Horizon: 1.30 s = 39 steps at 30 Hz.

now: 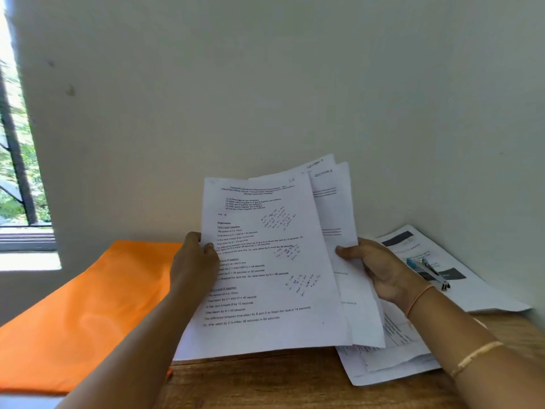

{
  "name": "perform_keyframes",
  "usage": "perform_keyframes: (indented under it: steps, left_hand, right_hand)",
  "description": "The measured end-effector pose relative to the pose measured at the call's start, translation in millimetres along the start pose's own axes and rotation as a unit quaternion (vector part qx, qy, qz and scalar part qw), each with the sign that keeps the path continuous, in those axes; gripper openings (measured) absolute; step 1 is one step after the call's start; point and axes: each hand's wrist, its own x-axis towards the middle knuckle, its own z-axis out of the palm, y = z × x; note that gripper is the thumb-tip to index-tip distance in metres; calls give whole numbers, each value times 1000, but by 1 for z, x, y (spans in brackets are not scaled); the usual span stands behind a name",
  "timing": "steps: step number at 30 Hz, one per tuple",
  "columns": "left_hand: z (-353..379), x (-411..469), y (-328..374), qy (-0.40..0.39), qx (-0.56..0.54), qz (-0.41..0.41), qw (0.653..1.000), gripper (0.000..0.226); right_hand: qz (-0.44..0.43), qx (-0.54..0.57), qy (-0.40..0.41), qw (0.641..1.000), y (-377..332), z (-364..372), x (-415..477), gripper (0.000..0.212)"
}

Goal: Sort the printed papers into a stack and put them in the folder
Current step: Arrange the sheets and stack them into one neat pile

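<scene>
I hold a fanned bunch of printed papers (268,261) upright above the wooden desk. My left hand (193,258) pinches the left edge of the front sheet, thumb on the print. My right hand (380,270) grips the right edge of the sheets behind, thumb on top. The front sheet carries typed text and handwritten notes. An orange folder (82,314) lies flat on the desk to the left, partly under my left forearm. More printed papers (392,361) lie loose on the desk under my right wrist.
A stapler (430,273) rests on further printed sheets (477,293) at the right, near the wall corner. The wooden desk (265,382) shows at the front. A plain wall rises just behind, and a window (20,172) is at the far left.
</scene>
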Motion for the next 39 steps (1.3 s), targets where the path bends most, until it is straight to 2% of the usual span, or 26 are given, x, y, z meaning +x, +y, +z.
perform_keyframes:
  steps: [5, 9, 11, 14, 15, 17, 18, 20, 23, 26, 30, 33, 39]
  left_hand:
    - [6, -5, 2, -40, -52, -25, 998, 22]
    - [9, -6, 6, -66, -123, -75, 987, 25]
    - [10, -5, 6, -53, -130, -73, 987, 26]
    - [6, -5, 7, 12, -137, -21, 990, 24]
    - [4, -6, 10, 37, -139, 3, 990, 23]
    - [-1, -7, 16, 90, -136, 61, 985, 20]
    - [-3, -8, 19, 116, -134, 92, 980, 18]
    - [-7, -8, 24, 164, -138, 147, 966, 17]
    - [-9, -7, 25, 204, -156, 214, 942, 13]
    - [-8, -7, 22, 206, -170, 260, 928, 12]
    - [-8, -8, 20, 227, -173, 278, 917, 17]
    - [-11, -6, 21, 241, -190, 287, 908, 19]
    - [-8, -11, 13, 178, -197, 221, 938, 40]
  right_hand:
    - [-2, -39, -58, 998, 2, 15, -6, 19]
    - [-9, -85, -47, 995, 5, 23, -9, 22]
    - [-19, -61, -44, 997, 6, 26, -9, 27]
    - [-48, -65, -45, 996, 7, 33, -9, 47]
    - [-74, -100, -41, 991, 7, 35, -9, 45]
    - [-139, -168, -15, 976, 7, 43, -13, 22]
    - [-175, -190, -3, 966, 7, 47, -15, 18]
    - [-247, -215, 8, 945, 6, 55, -21, 28]
    - [-308, -223, 21, 925, 3, 63, -25, 28]
    - [-311, -196, 7, 930, 6, 64, -27, 25]
    - [-306, -166, -14, 937, 14, 68, -30, 31]
    - [-315, -150, -19, 937, 11, 71, -33, 28]
    - [-270, -217, -52, 937, 13, 70, -37, 21]
